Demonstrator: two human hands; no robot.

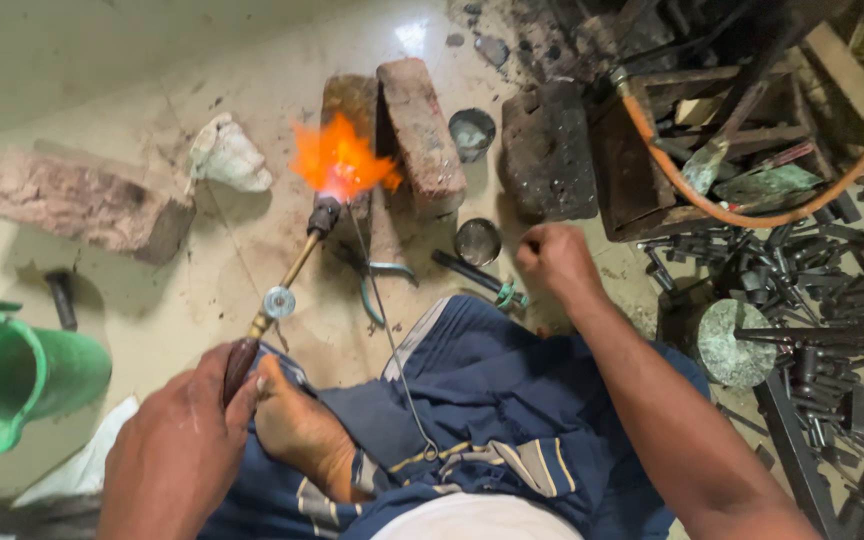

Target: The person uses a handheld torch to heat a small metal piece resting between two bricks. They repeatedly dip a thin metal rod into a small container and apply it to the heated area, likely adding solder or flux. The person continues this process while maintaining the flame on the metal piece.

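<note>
One head-worn camera looks steeply down, close, over lap and floor point(252, 60).

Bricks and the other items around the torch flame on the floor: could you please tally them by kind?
Bricks: 3
Small round metal cups: 2
Lit torch, held in left hand: 1
Green bucket: 1
Total: 7

a green bucket point(12, 375) sits at my lower left, a loose brick point(87, 205) upper left, an orange hose point(752, 215) loops upper right.
</note>
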